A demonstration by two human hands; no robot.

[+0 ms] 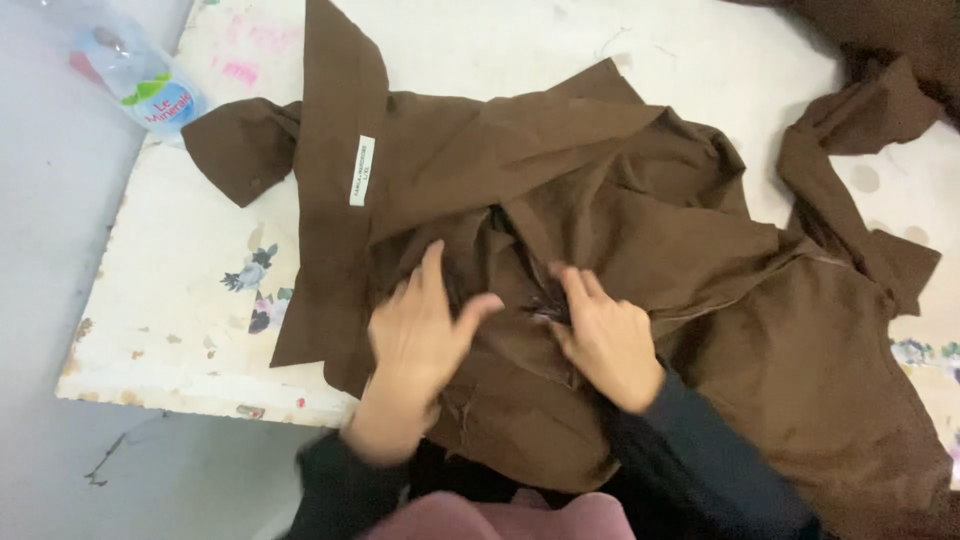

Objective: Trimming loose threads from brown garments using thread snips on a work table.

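Working the brown garment (600, 200) spread rumpled across the white table (170, 300), we press our left hand (420, 330) flat on its folds, fingers spread. Our right hand (605, 335) lies just beside it, fingertips tucked into a dark crease; whether they pinch cloth we cannot tell. We judge this a smoothing or searching step; next calls for a firm hold on one layer. A plastic bottle (140, 80) lies far left.
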